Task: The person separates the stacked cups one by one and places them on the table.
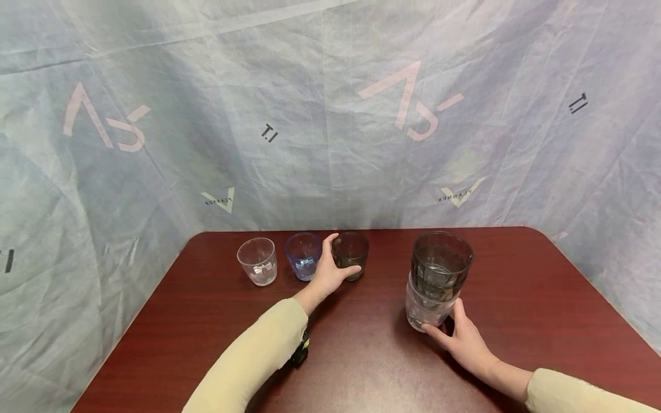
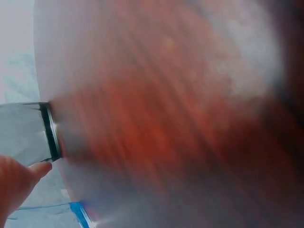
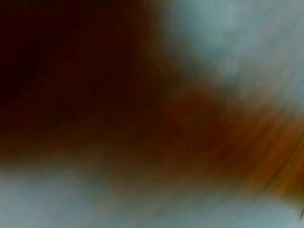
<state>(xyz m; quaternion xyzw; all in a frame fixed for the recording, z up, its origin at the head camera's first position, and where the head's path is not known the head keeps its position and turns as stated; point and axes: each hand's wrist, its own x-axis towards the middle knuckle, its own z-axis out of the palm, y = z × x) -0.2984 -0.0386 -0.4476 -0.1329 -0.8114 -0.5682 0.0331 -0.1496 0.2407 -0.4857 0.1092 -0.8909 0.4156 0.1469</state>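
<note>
In the head view, my left hand (image 1: 330,269) curls its thumb and fingers around a dark grey glass (image 1: 353,252) standing upright near the table's back edge. The left wrist view shows the thumb (image 2: 39,172) against that glass's base (image 2: 51,130). At right, my right hand (image 1: 467,341) grips the bottom of a stack, thumb low in front and fingers at the right side. Lowest in the stack is a clear glass (image 1: 426,310); dark grey glass (image 1: 439,264) sits nested in its top. The right wrist view is too blurred to show the grip.
A blue-tinted glass (image 1: 300,252) stands just left of my left hand, and a clear glass (image 1: 258,261) stands left of that. The reddish-brown table (image 1: 361,344) ends at the back against a hanging grey cloth (image 1: 320,160).
</note>
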